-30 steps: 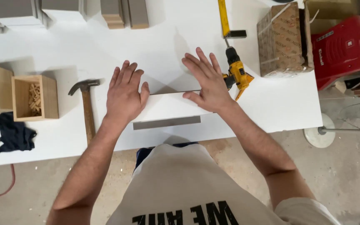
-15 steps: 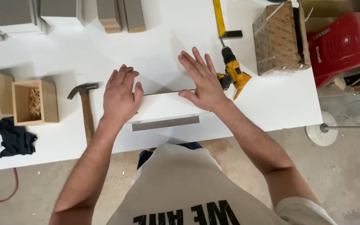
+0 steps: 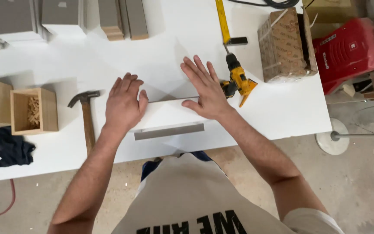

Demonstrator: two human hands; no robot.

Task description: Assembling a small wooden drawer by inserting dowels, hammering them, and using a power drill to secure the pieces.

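Two hands flat, fingers spread, gripping nothing | left hand [image 3: 124, 106] at 9 o'clock, right hand [image 3: 206, 91] at 3 o'clock on white panel [image 3: 165, 115] | panel's long axis 9-to-3 on desk [image 3: 282, 108], both equally near

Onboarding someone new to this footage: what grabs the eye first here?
Both hands, the left hand and the right hand, lie flat with spread fingers on a white panel at the near edge of the white table. Just right of them lies a yellow cordless drill, and a hammer lies to the left beside an open wooden box.
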